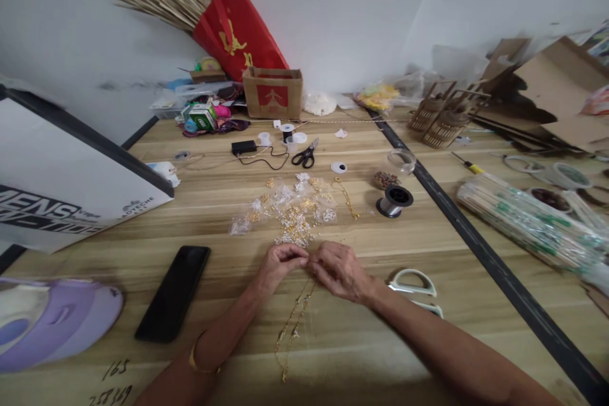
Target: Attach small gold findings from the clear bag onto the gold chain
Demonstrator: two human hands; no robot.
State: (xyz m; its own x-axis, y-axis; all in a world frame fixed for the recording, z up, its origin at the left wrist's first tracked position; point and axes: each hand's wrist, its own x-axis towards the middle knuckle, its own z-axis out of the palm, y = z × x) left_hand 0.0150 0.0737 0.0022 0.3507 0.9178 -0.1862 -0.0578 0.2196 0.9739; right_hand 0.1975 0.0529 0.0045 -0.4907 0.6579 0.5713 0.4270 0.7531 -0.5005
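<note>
My left hand (284,264) and my right hand (340,269) meet fingertip to fingertip over the middle of the table. Both are closed in a pinch at the upper end of a gold chain necklace (288,328), which trails toward me on the wood in a long loop with small charms. The exact bit between the fingertips is too small to make out. Just beyond the fingers lies a pile of small gold and silver beads and findings (292,225), partly in clear plastic bags (280,196). A shorter gold chain (349,200) rests to the right of the pile.
White-handled scissors (413,282) lie beside my right forearm, a black phone (174,294) left of my left arm. Beyond are a wire spool (394,201), a jar of beads (397,169) and black scissors (306,154). Wrapped sticks (523,219) lie right, a purple visor (71,320) left.
</note>
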